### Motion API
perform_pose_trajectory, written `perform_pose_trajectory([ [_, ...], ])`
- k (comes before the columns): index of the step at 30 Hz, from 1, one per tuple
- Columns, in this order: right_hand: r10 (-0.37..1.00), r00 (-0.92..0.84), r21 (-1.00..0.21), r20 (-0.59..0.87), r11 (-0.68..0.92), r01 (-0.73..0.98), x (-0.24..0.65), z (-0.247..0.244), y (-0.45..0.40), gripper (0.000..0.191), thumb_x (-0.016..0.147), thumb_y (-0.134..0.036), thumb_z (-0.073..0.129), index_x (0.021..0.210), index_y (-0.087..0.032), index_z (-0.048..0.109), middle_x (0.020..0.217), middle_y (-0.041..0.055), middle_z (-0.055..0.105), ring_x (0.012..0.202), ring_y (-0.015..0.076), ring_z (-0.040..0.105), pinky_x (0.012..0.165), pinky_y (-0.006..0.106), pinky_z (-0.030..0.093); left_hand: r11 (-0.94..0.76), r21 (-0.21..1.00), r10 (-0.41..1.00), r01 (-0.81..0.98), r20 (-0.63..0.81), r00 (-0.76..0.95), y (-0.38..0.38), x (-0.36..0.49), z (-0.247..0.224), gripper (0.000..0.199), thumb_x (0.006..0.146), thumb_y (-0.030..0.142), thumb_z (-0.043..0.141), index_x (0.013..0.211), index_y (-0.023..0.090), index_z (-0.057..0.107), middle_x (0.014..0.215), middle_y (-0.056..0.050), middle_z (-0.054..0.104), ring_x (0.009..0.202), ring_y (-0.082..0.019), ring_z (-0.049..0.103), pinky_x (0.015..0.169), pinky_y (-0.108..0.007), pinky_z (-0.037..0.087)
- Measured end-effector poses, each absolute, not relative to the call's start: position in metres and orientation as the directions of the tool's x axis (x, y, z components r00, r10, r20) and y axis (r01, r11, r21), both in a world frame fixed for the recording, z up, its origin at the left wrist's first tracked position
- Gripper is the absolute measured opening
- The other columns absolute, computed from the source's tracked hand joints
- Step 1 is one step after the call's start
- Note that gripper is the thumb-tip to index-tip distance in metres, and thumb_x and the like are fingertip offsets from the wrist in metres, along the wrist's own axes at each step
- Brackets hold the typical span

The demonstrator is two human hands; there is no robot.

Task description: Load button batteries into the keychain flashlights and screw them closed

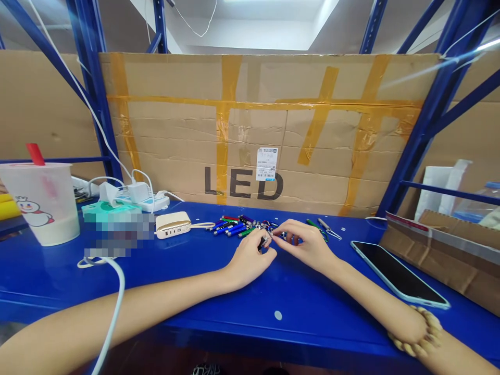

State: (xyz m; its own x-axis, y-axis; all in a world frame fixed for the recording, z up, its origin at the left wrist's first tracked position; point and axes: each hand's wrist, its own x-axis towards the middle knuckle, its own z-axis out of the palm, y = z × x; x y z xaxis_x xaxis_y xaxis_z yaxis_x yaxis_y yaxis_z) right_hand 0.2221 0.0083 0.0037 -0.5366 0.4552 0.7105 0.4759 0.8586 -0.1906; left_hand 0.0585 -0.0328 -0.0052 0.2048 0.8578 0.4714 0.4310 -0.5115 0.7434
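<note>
My left hand (250, 259) is closed around a small black item (261, 243) with a shiny metallic end, over the middle of the blue table (219, 317). The fingertips of my right hand (307, 243) pinch at that metallic end, right beside my left fingers. What exactly they grip is too small to tell. Just behind both hands lies a pile of small blue, red, green and black cylindrical pieces (234, 228) with metal parts, partly hidden by my fingers. Green-handled scissors (317, 227) and a small grey tool (326, 225) rest right of the pile.
A plastic cup (47, 208) with a red straw stands far left. Near it are a power bank (172, 225), a power strip (150, 200) and a white cable (118, 297) crossing my left forearm. A phone (398, 271) and an open cardboard box (441, 255) lie right. Cardboard (179, 135) stands behind.
</note>
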Motion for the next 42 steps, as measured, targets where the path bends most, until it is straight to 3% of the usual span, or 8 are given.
perform_pose_trajectory([
  [5,0.395,-0.488,-0.165,0.778,0.879,0.447,0.218,0.005,0.002,0.022,0.085,-0.032,0.049,0.085,-0.018,0.066,0.083,0.0059,0.064,0.049,0.0074,0.048,0.049,0.023,0.044,-0.462,0.734,0.885,0.497,0.418,0.206,-0.032,0.058,-0.007,0.013,0.067,0.014,0.044,0.063,0.020,0.033,0.069,0.003,0.041,0.062,-0.012,0.037,0.058,-0.024,0.030],
  [11,0.375,-0.558,-0.187,0.740,0.912,0.366,0.216,0.001,0.005,0.022,0.085,-0.032,0.050,0.087,-0.021,0.069,0.081,0.0055,0.065,0.066,0.0124,0.059,0.053,0.023,0.049,-0.394,0.757,0.918,0.521,0.353,0.181,-0.028,0.058,-0.010,0.006,0.065,0.017,0.046,0.069,0.020,0.043,0.073,0.000,0.044,0.066,-0.016,0.042,0.061,-0.026,0.033],
  [18,0.396,-0.556,-0.195,0.731,0.902,0.386,0.216,0.001,0.004,0.021,0.084,-0.031,0.051,0.086,-0.019,0.068,0.082,0.0053,0.064,0.052,0.0080,0.052,0.048,0.022,0.046,-0.405,0.740,0.913,0.537,0.361,0.190,-0.026,0.057,-0.010,0.009,0.064,0.015,0.046,0.071,0.020,0.046,0.075,-0.001,0.046,0.069,-0.017,0.044,0.064,-0.027,0.034],
  [24,0.397,-0.593,-0.157,0.700,0.897,0.414,0.214,0.001,0.002,0.022,0.084,-0.031,0.049,0.088,-0.021,0.068,0.086,0.0058,0.066,0.061,0.0113,0.057,0.046,0.022,0.044,-0.424,0.738,0.902,0.526,0.398,0.169,-0.026,0.058,-0.011,0.005,0.067,0.015,0.047,0.069,0.019,0.048,0.074,-0.001,0.047,0.069,-0.016,0.045,0.063,-0.027,0.035],
  [30,0.446,-0.603,-0.205,0.662,0.881,0.427,0.214,0.005,-0.005,0.020,0.082,-0.029,0.049,0.094,-0.020,0.063,0.092,0.0051,0.062,0.054,0.0073,0.054,0.044,0.020,0.043,-0.440,0.762,0.896,0.476,0.412,0.168,-0.025,0.058,-0.010,0.006,0.068,0.013,0.047,0.066,0.018,0.049,0.075,-0.001,0.048,0.074,-0.017,0.047,0.069,-0.027,0.037],
  [35,0.533,-0.498,-0.246,0.685,0.811,0.530,0.222,0.007,0.004,0.029,0.079,-0.032,0.052,0.106,-0.020,0.054,0.090,0.0031,0.062,0.053,0.0070,0.054,0.048,0.020,0.043,-0.373,0.842,0.927,0.390,0.355,0.121,-0.023,0.057,-0.006,0.017,0.064,0.008,0.047,0.053,0.018,0.038,0.065,0.003,0.039,0.068,-0.014,0.041,0.064,-0.024,0.031],
  [39,0.599,-0.316,-0.286,0.736,0.698,0.656,0.231,0.009,0.017,0.026,0.079,-0.032,0.051,0.102,-0.020,0.055,0.090,0.0027,0.063,0.057,0.0088,0.056,0.054,0.022,0.045,-0.301,0.895,0.954,0.330,0.285,0.095,-0.021,0.055,-0.007,0.019,0.064,0.011,0.045,0.053,0.018,0.032,0.059,0.004,0.034,0.063,-0.012,0.035,0.059,-0.023,0.026],
  [42,0.679,-0.231,-0.334,0.697,0.593,0.733,0.238,0.007,0.026,0.021,0.079,-0.027,0.049,0.096,-0.022,0.059,0.089,0.0014,0.064,0.061,0.0107,0.058,0.056,0.023,0.046,-0.246,0.924,0.969,0.292,0.242,0.052,-0.020,0.054,-0.009,0.017,0.067,0.015,0.045,0.056,0.018,0.032,0.058,0.005,0.034,0.059,-0.011,0.033,0.056,-0.023,0.024],
])
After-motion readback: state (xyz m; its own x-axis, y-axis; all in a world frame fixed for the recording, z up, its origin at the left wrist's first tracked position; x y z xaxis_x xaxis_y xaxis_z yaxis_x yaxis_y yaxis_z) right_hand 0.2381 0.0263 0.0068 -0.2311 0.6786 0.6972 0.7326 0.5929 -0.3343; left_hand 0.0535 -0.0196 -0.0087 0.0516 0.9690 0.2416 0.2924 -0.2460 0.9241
